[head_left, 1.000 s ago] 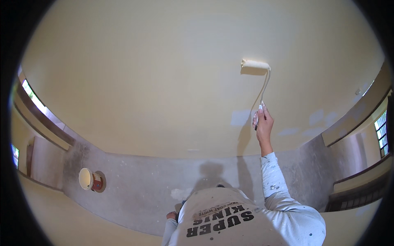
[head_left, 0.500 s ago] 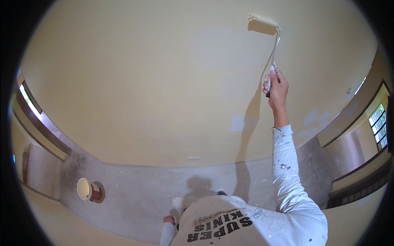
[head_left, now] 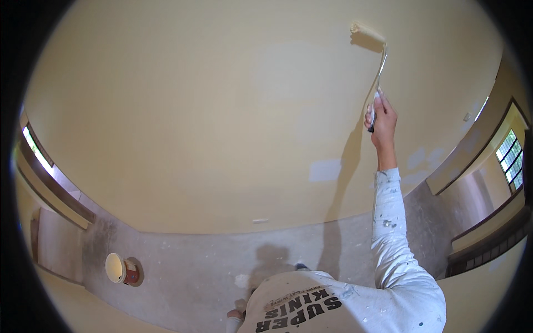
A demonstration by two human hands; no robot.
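Observation:
My right hand (head_left: 384, 119), arm stretched up and forward, is closed around the handle of a paint roller (head_left: 368, 32). The roller's cream-coloured sleeve lies against the pale yellow wall (head_left: 194, 111), high and right of centre, and its bent metal frame runs down to my grip. Low in the picture, beside my paint-spotted white shirt, part of my left hand (head_left: 235, 314) shows. It hangs well away from the wall, and its fingers are too small and hidden to make out.
A paint bucket (head_left: 115, 268) with a pale inside and reddish side stands on the grey floor (head_left: 189, 266) at the left. Whitish patches (head_left: 325, 170) mark the wall. At the far right are a barred window (head_left: 509, 158) and a small wall fixture (head_left: 467, 117).
My right hand and the roller have shifted a little to the right along the wall. The view has tilted slightly upward, and my left hand sits lower in the picture.

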